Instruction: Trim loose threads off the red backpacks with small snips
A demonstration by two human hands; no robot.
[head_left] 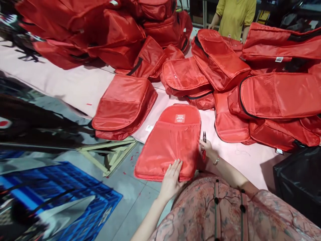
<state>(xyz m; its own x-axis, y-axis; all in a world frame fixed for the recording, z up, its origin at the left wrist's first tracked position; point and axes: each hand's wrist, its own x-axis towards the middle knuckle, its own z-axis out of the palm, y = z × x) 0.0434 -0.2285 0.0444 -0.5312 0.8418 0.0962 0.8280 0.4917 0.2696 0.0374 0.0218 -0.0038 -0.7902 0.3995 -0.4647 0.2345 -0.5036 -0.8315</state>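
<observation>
A flat red backpack (173,144) with a small label near its rounded top lies in front of me, its lower part out past the table edge. My left hand (172,175) holds its bottom edge, with the fingers stretched over the front and the thumb at the rim. At the bag's right side, my right hand (207,149) is closed around thread snips (204,136), their dark blades pointing up and away from me. The fingertips of that hand are close to the bag's side edge; whether they grip it I cannot tell.
On the pink tabletop (82,82), one red bag (120,103) lies to the left and heaped red bags (281,97) to the right. A blue crate (75,187) stands on the floor. A black box (298,177) is at right. A person in yellow (235,16) stands opposite.
</observation>
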